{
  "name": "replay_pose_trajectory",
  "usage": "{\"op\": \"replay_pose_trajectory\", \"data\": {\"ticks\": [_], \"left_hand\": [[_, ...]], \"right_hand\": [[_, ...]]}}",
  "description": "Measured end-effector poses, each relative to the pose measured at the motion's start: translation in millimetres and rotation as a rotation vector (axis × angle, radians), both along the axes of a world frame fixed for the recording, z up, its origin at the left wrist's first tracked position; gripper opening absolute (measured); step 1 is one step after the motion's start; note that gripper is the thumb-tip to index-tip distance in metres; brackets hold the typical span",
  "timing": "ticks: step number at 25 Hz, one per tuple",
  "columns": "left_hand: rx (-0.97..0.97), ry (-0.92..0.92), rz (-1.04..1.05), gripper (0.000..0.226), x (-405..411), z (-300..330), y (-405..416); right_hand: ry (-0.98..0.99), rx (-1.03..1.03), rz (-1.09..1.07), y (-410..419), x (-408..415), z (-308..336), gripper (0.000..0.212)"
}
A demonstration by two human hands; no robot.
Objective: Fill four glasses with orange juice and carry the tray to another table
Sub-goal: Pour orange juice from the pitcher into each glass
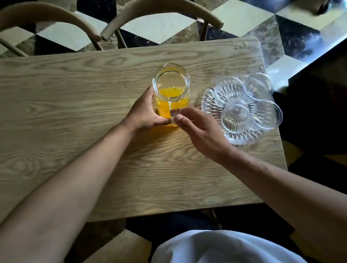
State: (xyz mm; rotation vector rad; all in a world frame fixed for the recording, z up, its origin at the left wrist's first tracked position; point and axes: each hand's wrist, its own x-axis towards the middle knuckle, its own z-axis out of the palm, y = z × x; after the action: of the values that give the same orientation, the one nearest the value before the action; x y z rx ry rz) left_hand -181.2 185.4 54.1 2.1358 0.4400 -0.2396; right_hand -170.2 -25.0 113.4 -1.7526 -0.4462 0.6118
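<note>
A clear glass jug (pixel 172 88) holding orange juice stands upright in the middle of the wooden table (pixel 60 121). My left hand (pixel 145 113) wraps around its left side. My right hand (pixel 200 132) reaches the jug's handle from the right, its thumb by the handle and the fingers loosely spread. To the right lies a cut-glass tray (pixel 208 102) carrying several empty clear glasses: one at back left (pixel 229 90), one at back right (pixel 258 86), one at front left (pixel 236 118) and one at front right (pixel 267 114).
Two curved wooden chair backs (pixel 161 6) stand at the table's far edge over a checkered tile floor. The tray sits near the table's right edge (pixel 274 120). A few juice drops (pixel 239 46) mark the far right corner. A dark surface lies to the right.
</note>
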Motion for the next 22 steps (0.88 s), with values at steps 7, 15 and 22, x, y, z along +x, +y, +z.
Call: {"op": "replay_pose_trajectory", "data": {"ticks": [7,15,22], "left_hand": [[0.019,0.004,-0.097,0.098,8.1,2.7,4.4],[0.041,-0.050,-0.025,0.093,1.7,1.7,0.0],[0.031,-0.090,0.125,0.094,-23.2,8.6,-11.5]], "right_hand": [[0.084,0.103,-0.090,6.5,-6.4,-0.4,0.031],[0.139,0.212,-0.153,14.0,-11.7,10.1,0.025],[0.065,0.145,-0.157,8.0,-16.9,13.0,0.030]]}}
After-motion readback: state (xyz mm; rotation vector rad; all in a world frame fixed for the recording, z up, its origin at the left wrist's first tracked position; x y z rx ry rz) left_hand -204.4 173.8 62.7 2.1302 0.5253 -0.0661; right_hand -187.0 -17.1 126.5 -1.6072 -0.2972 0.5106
